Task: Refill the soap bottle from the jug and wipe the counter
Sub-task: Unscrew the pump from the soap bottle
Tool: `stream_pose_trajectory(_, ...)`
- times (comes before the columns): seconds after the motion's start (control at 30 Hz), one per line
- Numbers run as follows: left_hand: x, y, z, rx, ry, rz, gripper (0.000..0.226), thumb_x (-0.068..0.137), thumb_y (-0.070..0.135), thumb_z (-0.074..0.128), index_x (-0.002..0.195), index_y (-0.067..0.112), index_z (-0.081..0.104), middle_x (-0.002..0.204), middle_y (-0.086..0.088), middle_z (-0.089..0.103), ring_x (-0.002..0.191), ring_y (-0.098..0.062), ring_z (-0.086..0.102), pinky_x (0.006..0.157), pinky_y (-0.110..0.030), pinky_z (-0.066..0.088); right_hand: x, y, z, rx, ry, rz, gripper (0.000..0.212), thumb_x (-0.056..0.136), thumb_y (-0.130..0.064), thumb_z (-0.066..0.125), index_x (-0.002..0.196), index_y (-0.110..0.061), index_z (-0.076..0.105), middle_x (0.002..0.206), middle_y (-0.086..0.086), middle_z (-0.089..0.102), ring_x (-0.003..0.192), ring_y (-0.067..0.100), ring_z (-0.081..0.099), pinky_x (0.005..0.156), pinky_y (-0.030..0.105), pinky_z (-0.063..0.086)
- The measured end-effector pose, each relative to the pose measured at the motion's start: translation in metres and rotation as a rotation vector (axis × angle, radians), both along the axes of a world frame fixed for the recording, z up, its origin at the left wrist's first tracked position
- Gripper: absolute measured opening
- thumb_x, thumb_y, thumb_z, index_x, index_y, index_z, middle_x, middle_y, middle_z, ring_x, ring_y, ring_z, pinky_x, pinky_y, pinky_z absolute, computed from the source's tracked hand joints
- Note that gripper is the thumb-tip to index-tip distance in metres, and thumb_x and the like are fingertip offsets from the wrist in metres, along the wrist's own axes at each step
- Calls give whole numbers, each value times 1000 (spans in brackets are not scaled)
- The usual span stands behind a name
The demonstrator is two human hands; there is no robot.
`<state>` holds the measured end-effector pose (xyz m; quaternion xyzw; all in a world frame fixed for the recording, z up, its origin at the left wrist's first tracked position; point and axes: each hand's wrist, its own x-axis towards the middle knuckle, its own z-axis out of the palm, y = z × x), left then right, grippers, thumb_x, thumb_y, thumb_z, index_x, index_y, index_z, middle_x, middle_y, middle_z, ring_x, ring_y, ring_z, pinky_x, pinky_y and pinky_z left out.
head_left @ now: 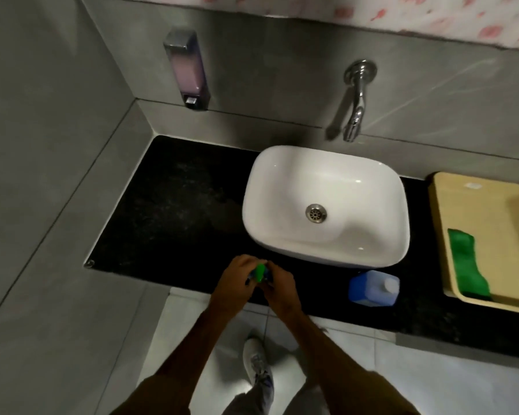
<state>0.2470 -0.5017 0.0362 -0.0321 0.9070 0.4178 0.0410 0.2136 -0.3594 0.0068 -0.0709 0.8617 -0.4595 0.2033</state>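
A small soap bottle with a green top [260, 273] stands at the front edge of the black counter [174, 211]. My left hand [235, 278] and my right hand [279, 283] both close around it, hiding most of its body. A blue jug [372, 287] with a white cap lies to the right, just in front of the white basin [327, 175]. A green cloth [465, 265] lies in the beige tray [438, 235] at the far right.
A wall-mounted soap dispenser [186, 70] hangs above the counter's back left. A chrome tap [355, 100] juts from the wall over the basin. Grey tiled walls close in the left side. My shoe [256, 363] stands on the white floor below.
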Motion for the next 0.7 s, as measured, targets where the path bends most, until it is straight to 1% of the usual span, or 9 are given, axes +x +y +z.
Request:
stream_pose_trajectory(0.07,-6,21,3,-20,-23,-99,44,84,-2,66,126,10,67,121,-9,62,118,-22,58,106,-31,46,7,27,4,29,10,-50,31,83,-10,77,112,-12,69,105,-3,72,97,11,69,76,-1,41)
stream_pose_trajectory(0.17,-14,53,4,-24,-49,-157,39,82,2,70,121,8,69,118,-11,62,114,-24,61,103,-29,45,11,61,5,49,6,-125,33,81,-9,78,112,-13,69,101,-7,71,90,-3,65,71,-5,40)
stream_pose_trajectory(0.3,-15,78,-3,-33,-53,-49,24,81,22,76,100,13,66,106,-6,61,98,-23,63,88,-37,53,12,77,5,71,18,-136,35,82,-9,77,116,-15,69,102,-4,74,90,4,69,77,11,50)
stream_pose_trajectory(0.37,-13,81,-7,-2,-48,44,29,77,34,80,87,18,57,94,0,57,84,-16,60,75,-37,55,13,78,3,54,12,-137,34,82,-4,74,113,-16,70,100,-3,75,90,8,71,76,18,53)
stream_pose_trajectory(0.43,-12,79,-8,6,-35,67,36,74,45,80,87,25,53,92,7,54,83,-10,56,71,-30,54,13,80,3,41,14,-142,32,83,-4,73,111,-17,71,100,-2,75,90,10,72,79,22,57)
stream_pose_trajectory(0.5,-13,76,-8,-2,-6,-19,40,73,45,80,103,31,57,104,11,57,98,-7,55,84,-25,52,10,83,1,63,43,-115,34,83,-8,73,116,-17,70,105,-1,75,94,10,71,85,25,57)
stream_pose_trajectory(0.6,-11,73,-10,-11,-26,-174,60,78,13,77,133,29,57,129,6,59,121,-12,51,106,-36,48,7,85,1,57,37,-77,40,83,-12,77,121,-13,67,112,3,74,101,14,70,91,28,56)
stream_pose_trajectory(0.63,-9,72,-11,-15,-19,-176,60,79,5,73,133,26,58,130,4,60,122,-14,52,107,-38,47,6,85,1,46,26,-79,40,83,-15,78,121,-13,67,112,3,74,101,14,70,91,29,56)
stream_pose_trajectory(0.7,-5,72,-11,-21,11,-86,45,81,8,73,122,23,64,119,2,62,114,-16,56,101,-40,51,6,84,-1,32,1,-100,37,82,-19,80,117,-13,68,109,2,74,98,13,70,89,28,57)
